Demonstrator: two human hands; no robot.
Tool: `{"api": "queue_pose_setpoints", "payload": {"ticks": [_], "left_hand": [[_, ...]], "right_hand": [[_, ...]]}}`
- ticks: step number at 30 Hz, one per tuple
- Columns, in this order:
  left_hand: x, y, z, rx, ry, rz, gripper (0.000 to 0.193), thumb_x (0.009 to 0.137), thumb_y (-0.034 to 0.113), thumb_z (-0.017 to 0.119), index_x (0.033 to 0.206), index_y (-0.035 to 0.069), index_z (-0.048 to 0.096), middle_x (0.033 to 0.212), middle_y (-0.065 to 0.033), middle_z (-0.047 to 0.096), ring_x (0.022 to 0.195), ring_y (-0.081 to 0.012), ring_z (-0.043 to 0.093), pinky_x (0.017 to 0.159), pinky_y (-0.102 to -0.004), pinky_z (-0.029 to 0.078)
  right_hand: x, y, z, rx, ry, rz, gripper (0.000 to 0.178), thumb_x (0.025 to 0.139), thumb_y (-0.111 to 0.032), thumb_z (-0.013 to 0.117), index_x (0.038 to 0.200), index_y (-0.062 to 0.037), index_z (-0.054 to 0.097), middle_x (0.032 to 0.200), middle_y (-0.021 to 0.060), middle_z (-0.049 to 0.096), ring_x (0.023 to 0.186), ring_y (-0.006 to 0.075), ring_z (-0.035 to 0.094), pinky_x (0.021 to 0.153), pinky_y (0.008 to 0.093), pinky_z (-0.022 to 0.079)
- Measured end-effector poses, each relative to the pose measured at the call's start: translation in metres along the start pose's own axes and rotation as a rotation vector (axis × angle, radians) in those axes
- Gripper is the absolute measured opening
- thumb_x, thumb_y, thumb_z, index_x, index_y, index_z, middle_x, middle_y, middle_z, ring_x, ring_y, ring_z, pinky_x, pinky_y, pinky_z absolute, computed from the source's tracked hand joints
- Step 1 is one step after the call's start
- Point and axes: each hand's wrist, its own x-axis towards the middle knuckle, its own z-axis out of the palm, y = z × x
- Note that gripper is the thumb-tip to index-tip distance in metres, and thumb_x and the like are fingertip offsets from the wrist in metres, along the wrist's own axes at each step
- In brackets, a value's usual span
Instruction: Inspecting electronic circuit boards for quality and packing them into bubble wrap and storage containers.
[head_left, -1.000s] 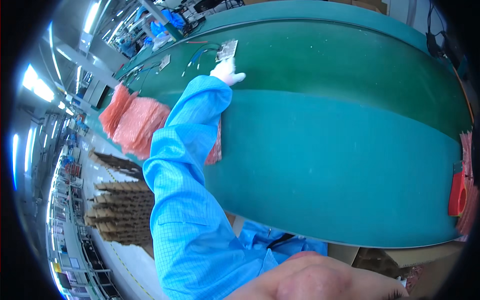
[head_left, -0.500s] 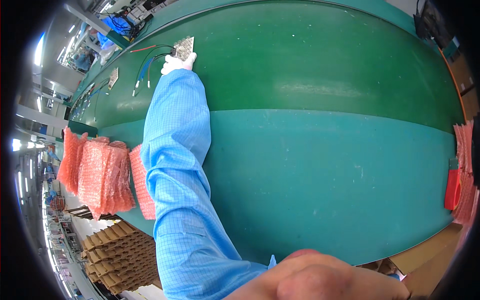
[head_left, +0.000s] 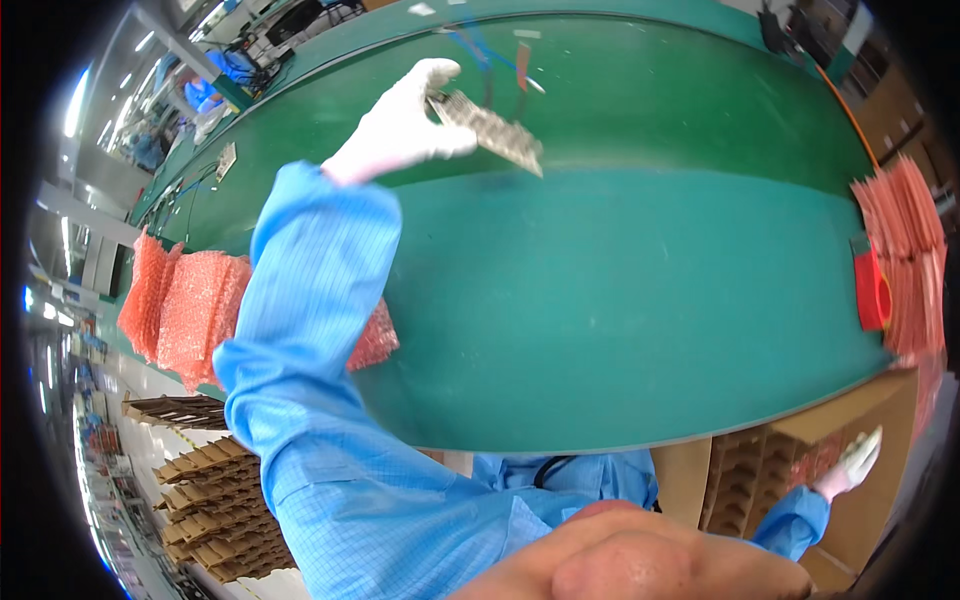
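Observation:
My left hand (head_left: 405, 125), in a white glove, is raised over the green work surface. Between its thumb and fingers it grips a flat, silvery-grey circuit board (head_left: 500, 138), tilted and clear of the table. Blue, dark and red wires (head_left: 486, 68) trail from the board's far side, smeared by motion. At the lower right, my right hand (head_left: 858, 464), also gloved, is stretched out over an open cardboard box (head_left: 868, 410). Its fingers look straight, with nothing visible in them. Brown cardboard dividers (head_left: 745, 480) stand inside that box.
Pink bubble-wrap bags (head_left: 195, 310) are stacked at the table's left edge, and more pink bags (head_left: 905, 255) stand at the right beside a red tape dispenser (head_left: 872, 290). Another wired board (head_left: 226, 162) lies at the far left. Brown cardboard dividers (head_left: 215, 510) are piled at the lower left.
My left hand has lifted the board off the green surface and brought it nearer and rightward. My right hand has come into view over the box. The whole view has shifted.

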Motion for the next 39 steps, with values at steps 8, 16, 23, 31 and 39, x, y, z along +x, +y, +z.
{"api": "queue_pose_setpoints", "payload": {"ticks": [8,16,23,31,39], "left_hand": [[-0.16,0.11,0.082,0.105,-0.495,0.474,0.065,0.064,0.032,0.079,0.119,0.007,0.054,0.138,-0.0204,0.043,0.127,-0.0366,0.045,0.106,-0.0426,0.039],[-0.193,0.075,0.187,-0.538,-0.089,0.354,0.12,0.055,0.04,0.092,0.149,0.011,0.023,0.152,-0.0231,0.021,0.138,-0.0364,0.033,0.113,-0.0449,0.03],[-0.209,0.076,0.221,-0.041,-0.187,0.238,0.123,0.059,0.024,0.085,0.151,0.003,0.006,0.135,-0.0184,0.046,0.125,-0.0275,0.049,0.106,-0.0367,0.038],[-0.211,0.093,0.224,0.245,-0.007,0.712,0.096,0.055,0.028,0.083,0.138,0.004,0.041,0.128,-0.0177,0.05,0.121,-0.038,0.048,0.104,-0.0464,0.037],[-0.209,0.089,0.188,-1.142,0.027,0.009,0.097,0.068,0.036,0.08,0.146,0.004,0.031,0.137,-0.0168,0.046,0.121,-0.0268,0.052,0.099,-0.0433,0.048]], "right_hand": [[-0.105,-0.135,0.109,0.015,-0.795,-0.805,0.041,0.071,0.0,0.074,0.11,0.0028,0.063,0.112,0.0168,0.066,0.102,0.0289,0.064,0.088,0.0373,0.052],[-0.182,-0.198,0.202,0.338,-0.723,-1.072,0.043,0.067,-0.012,0.075,0.109,-0.0081,0.065,0.116,0.0085,0.064,0.103,0.0282,0.063,0.088,0.037,0.052],[-0.169,-0.222,0.245,-0.304,-0.828,-1.4,0.011,0.08,-0.018,0.063,0.086,-0.0108,0.07,0.095,0.005,0.07,0.099,0.024,0.065,0.082,0.0351,0.053],[-0.155,-0.169,0.288,-1.142,-1.42,-0.931,0.021,0.081,-0.028,0.063,0.088,-0.0102,0.071,0.08,0.0088,0.07,0.077,0.0299,0.068,0.065,0.0424,0.054],[-0.177,-0.182,0.226,-0.244,-1.519,-0.78,0.042,0.085,-0.046,0.06,0.102,-0.0078,0.066,0.086,0.0113,0.065,0.085,0.0349,0.062,0.077,0.0423,0.051]]}}
